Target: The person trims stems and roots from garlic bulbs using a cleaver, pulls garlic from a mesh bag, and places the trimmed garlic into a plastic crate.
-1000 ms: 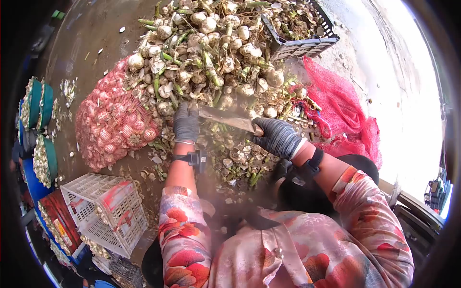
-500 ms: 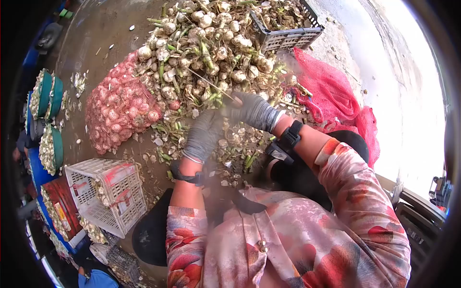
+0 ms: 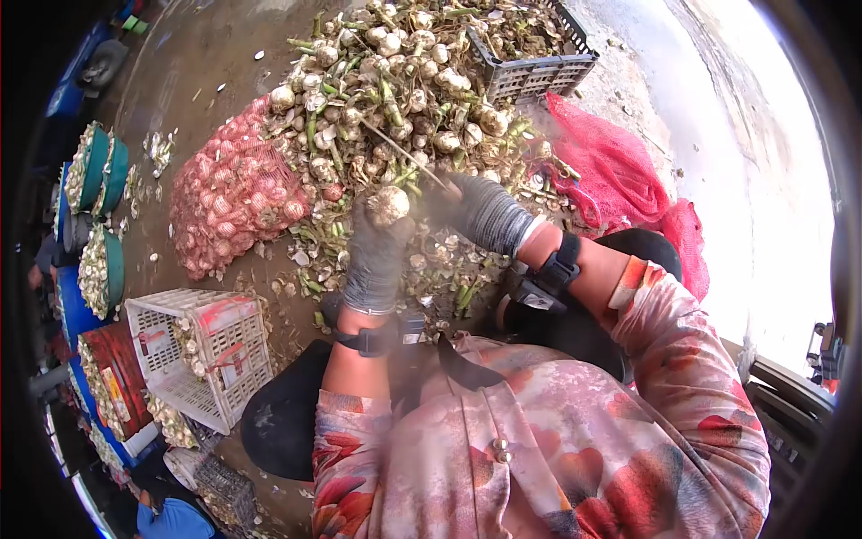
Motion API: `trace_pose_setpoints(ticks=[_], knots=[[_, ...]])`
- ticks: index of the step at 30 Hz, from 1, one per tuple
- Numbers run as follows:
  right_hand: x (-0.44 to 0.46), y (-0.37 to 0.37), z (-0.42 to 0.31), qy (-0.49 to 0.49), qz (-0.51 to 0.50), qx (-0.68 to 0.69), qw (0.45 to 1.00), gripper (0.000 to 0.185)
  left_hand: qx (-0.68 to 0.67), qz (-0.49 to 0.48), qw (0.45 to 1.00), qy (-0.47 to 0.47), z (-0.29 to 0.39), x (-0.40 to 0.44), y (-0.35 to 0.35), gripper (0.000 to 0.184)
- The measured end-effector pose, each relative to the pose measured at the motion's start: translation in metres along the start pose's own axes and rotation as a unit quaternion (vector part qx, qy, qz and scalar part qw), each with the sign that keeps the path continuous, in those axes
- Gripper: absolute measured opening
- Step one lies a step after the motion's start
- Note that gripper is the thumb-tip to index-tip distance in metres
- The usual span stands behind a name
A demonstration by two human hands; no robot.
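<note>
My left hand (image 3: 373, 256), in a grey glove, is closed round a garlic bulb (image 3: 389, 206), its pale root side facing up. To its right my gloved right hand (image 3: 480, 211) is closed on a long, thin, pale rod-like tool (image 3: 400, 151) that points up and left over the garlic pile; its exact kind is unclear. Blur hides part of the right fingers. Just beyond both hands lies the large heap of garlic bulbs (image 3: 446, 141) with green stem pieces. Trimmed stems and peelings (image 3: 440, 269) are scattered below my hands.
Left of the heap lies a red net sack of garlic (image 3: 238, 193). A white plastic crate (image 3: 235, 314) rests tipped by my left knee. Behind the heap stands a black crate (image 3: 543, 76); a pink net (image 3: 606, 166) lies right. Green tubs (image 3: 114, 269) and a person in blue (image 3: 175, 519) are far left.
A garlic bulb now shows in my left hand, which has turned and separated from my right. My right hand has moved slightly right, still holding the thin tool.
</note>
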State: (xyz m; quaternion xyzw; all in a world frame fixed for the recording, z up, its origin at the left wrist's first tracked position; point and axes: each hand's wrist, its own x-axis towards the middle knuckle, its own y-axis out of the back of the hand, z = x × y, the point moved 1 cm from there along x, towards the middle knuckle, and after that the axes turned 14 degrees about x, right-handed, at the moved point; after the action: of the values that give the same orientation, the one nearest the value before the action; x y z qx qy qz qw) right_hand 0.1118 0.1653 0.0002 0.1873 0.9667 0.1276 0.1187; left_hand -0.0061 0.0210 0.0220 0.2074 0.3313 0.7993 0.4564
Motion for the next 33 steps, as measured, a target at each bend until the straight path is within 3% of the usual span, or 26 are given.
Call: trace_pose_setpoints(ticks=[1,3,4,6,8,11,14,17,20,21,23,24,25,27,28,29,30,32,33], knots=[[-0.01,0.013,-0.024,0.027,0.047,-0.081,0.995,0.026,0.04,-0.016,0.999,-0.007,0.006,0.0,0.004,0.025],[-0.028,0.024,-0.058,0.072,0.01,-0.152,0.986,0.025,-0.287,-0.03,0.957,0.041,0.027,-0.002,0.007,0.039],[-0.035,0.027,-0.071,0.117,-0.031,-0.221,0.968,0.024,-0.289,-0.033,0.956,0.04,0.007,-0.007,-0.006,0.039],[-0.037,0.026,-0.078,0.069,-0.074,-0.265,0.959,0.022,-0.028,0.011,0.997,-0.073,-0.042,-0.018,-0.03,0.034],[-0.037,0.022,-0.071,0.073,-0.081,-0.285,0.952,0.018,0.166,0.029,0.973,-0.161,-0.065,-0.026,-0.038,0.032],[-0.039,0.019,-0.068,0.084,-0.089,-0.286,0.95,0.018,0.242,0.042,0.952,-0.184,-0.09,-0.031,-0.054,0.049],[-0.036,0.015,-0.058,0.092,-0.092,-0.278,0.952,0.018,0.157,0.09,0.976,-0.118,-0.097,-0.03,-0.061,0.055],[-0.028,0.012,-0.044,0.085,-0.1,-0.275,0.952,0.018,-0.001,0.075,0.996,-0.051,-0.093,-0.03,-0.058,0.061],[-0.02,0.012,-0.026,0.058,-0.107,-0.295,0.948,0.019,-0.016,-0.065,0.998,0.016,-0.055,-0.031,-0.031,0.047],[-0.015,0.014,-0.017,0.054,-0.113,-0.313,0.941,0.02,0.048,0.011,0.998,-0.041,-0.063,-0.033,-0.039,0.051],[0.001,0.024,0.035,-0.042,-0.016,-0.286,0.957,0.019,-0.203,0.082,0.966,0.137,-0.015,-0.024,-0.015,0.051],[0.016,0.049,0.068,-0.132,-0.12,-0.365,0.914,0.022,-0.13,0.13,0.978,0.096,-0.011,-0.026,0.005,0.046],[0.015,0.065,0.099,-0.172,-0.12,-0.355,0.911,0.027,-0.098,0.208,0.97,0.079,-0.028,-0.026,0.025,0.044],[0.006,0.064,0.068,-0.177,-0.05,-0.319,0.93,0.033,-0.238,0.334,0.902,0.133,-0.062,-0.026,0.095,0.035],[0.005,0.059,0.041,-0.169,0.0,-0.279,0.945,0.035,-0.372,0.36,0.855,0.038,-0.115,-0.03,0.132,0.032],[0.008,0.053,0.026,-0.156,0.004,-0.249,0.956,0.035,-0.517,0.398,0.758,0.0,-0.16,-0.045,0.164,0.039],[0.011,0.048,0.011,-0.143,0.006,-0.219,0.965,0.036,-0.514,0.396,0.761,0.004,-0.163,-0.047,0.168,0.039],[0.012,0.042,-0.025,-0.13,0.027,-0.209,0.969,0.034,-0.594,0.445,0.662,0.108,-0.166,-0.04,0.175,0.048],[0.013,0.043,-0.034,-0.13,0.027,-0.209,0.969,0.034,-0.594,0.444,0.662,0.107,-0.169,-0.026,0.162,0.048]])
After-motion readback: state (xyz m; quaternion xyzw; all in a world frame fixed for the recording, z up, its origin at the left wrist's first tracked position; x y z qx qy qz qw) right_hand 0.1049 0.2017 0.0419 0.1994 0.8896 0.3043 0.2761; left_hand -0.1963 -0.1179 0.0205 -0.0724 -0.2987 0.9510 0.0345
